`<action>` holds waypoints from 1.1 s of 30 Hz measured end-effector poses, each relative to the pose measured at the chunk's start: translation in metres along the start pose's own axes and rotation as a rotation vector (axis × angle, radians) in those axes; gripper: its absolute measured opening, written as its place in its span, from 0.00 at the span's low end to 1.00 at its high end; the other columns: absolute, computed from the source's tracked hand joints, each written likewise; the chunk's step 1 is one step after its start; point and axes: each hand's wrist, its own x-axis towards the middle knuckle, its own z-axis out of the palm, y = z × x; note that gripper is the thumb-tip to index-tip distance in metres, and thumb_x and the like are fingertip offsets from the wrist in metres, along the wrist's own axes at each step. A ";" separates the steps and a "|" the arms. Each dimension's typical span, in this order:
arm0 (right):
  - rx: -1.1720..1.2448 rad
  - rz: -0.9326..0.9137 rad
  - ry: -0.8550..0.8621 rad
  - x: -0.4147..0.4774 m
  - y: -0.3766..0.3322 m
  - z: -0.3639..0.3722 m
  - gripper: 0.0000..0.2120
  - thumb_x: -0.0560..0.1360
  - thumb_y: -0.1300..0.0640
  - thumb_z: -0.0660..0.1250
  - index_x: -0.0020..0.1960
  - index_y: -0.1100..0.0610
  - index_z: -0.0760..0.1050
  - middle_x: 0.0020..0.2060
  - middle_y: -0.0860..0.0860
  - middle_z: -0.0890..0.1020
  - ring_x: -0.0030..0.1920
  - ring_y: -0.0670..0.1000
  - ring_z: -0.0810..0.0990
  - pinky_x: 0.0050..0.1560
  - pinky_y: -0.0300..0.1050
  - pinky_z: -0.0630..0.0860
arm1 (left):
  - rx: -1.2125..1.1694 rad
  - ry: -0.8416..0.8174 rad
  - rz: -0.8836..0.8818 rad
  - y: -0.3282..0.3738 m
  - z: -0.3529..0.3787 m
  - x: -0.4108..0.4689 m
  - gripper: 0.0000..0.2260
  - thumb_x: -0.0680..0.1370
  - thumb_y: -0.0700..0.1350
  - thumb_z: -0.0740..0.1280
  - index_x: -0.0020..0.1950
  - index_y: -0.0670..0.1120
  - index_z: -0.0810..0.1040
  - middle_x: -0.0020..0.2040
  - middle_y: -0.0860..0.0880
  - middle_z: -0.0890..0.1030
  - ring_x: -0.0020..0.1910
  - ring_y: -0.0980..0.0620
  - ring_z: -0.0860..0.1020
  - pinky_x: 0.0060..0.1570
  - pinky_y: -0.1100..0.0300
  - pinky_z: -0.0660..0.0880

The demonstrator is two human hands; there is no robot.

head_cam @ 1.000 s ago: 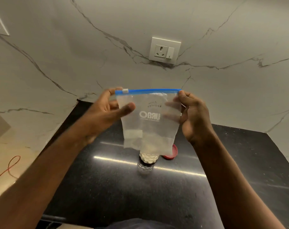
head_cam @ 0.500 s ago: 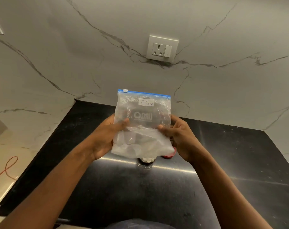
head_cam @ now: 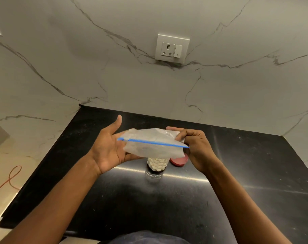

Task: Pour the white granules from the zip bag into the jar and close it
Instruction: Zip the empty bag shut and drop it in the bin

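zip bag flat above jar, right hand fingers pinched on its corner, left hand spread open beneath

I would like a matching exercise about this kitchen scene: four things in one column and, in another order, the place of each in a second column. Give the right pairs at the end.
Things
1. zip bag
2. jar
3. red lid
4. wall socket

Places
A. lying flat on the black counter, just right of the jar
B. held in the air between the left hand and the right hand
C. mounted on the marble wall
D. standing on the counter, partly hidden under the bag

Pairs: 1-B, 2-D, 3-A, 4-C
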 end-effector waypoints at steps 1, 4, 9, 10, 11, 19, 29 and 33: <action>-0.047 -0.006 -0.004 0.000 0.001 -0.001 0.28 0.79 0.77 0.53 0.30 0.58 0.80 0.58 0.51 0.87 0.62 0.57 0.83 0.51 0.51 0.85 | 0.035 -0.013 -0.020 -0.002 0.000 0.001 0.32 0.80 0.67 0.66 0.70 0.43 0.82 0.68 0.35 0.81 0.68 0.33 0.79 0.63 0.36 0.80; -0.128 -0.016 0.002 0.001 0.005 -0.001 0.27 0.78 0.77 0.54 0.33 0.58 0.82 0.61 0.53 0.85 0.65 0.59 0.81 0.57 0.53 0.84 | 0.142 0.056 0.002 -0.004 0.007 0.003 0.24 0.77 0.52 0.76 0.69 0.41 0.80 0.62 0.36 0.85 0.62 0.35 0.84 0.52 0.43 0.85; 0.229 0.128 0.053 0.000 0.012 -0.006 0.16 0.83 0.53 0.60 0.67 0.49 0.80 0.64 0.56 0.83 0.58 0.60 0.86 0.46 0.58 0.85 | 0.241 0.135 0.053 -0.002 0.013 0.010 0.20 0.75 0.36 0.74 0.67 0.43 0.79 0.57 0.40 0.88 0.56 0.38 0.87 0.46 0.48 0.87; 0.305 0.188 0.017 -0.003 0.014 -0.009 0.20 0.81 0.44 0.63 0.71 0.49 0.76 0.65 0.56 0.82 0.59 0.63 0.85 0.47 0.62 0.85 | 0.266 0.154 0.078 -0.002 0.014 0.012 0.20 0.76 0.36 0.74 0.67 0.43 0.79 0.57 0.41 0.88 0.56 0.39 0.87 0.47 0.48 0.87; 0.331 0.238 -0.034 -0.005 0.015 -0.010 0.27 0.77 0.38 0.67 0.72 0.48 0.74 0.66 0.57 0.82 0.61 0.65 0.84 0.47 0.64 0.85 | 0.290 0.168 0.097 -0.003 0.015 0.013 0.20 0.76 0.35 0.74 0.67 0.44 0.79 0.56 0.42 0.88 0.56 0.40 0.87 0.47 0.48 0.87; 0.150 0.267 -0.118 -0.008 0.018 -0.005 0.21 0.76 0.64 0.73 0.68 0.54 0.76 0.58 0.58 0.86 0.41 0.55 0.87 0.36 0.42 0.84 | 0.377 0.160 0.128 -0.006 0.016 0.014 0.21 0.77 0.34 0.73 0.67 0.49 0.79 0.60 0.43 0.86 0.57 0.41 0.87 0.43 0.50 0.86; 0.394 0.418 0.068 -0.004 0.026 0.007 0.15 0.81 0.70 0.61 0.59 0.54 0.78 0.47 0.60 0.89 0.30 0.52 0.84 0.30 0.41 0.82 | 0.346 0.176 0.134 -0.008 0.012 0.015 0.21 0.74 0.33 0.74 0.63 0.51 0.81 0.61 0.45 0.83 0.52 0.43 0.88 0.35 0.54 0.86; 0.131 0.316 0.053 -0.003 0.021 0.004 0.13 0.78 0.66 0.67 0.59 0.54 0.80 0.48 0.55 0.89 0.36 0.53 0.87 0.36 0.42 0.83 | 0.366 0.147 0.124 -0.012 0.012 0.014 0.23 0.71 0.36 0.77 0.64 0.52 0.80 0.55 0.45 0.88 0.53 0.41 0.88 0.38 0.48 0.86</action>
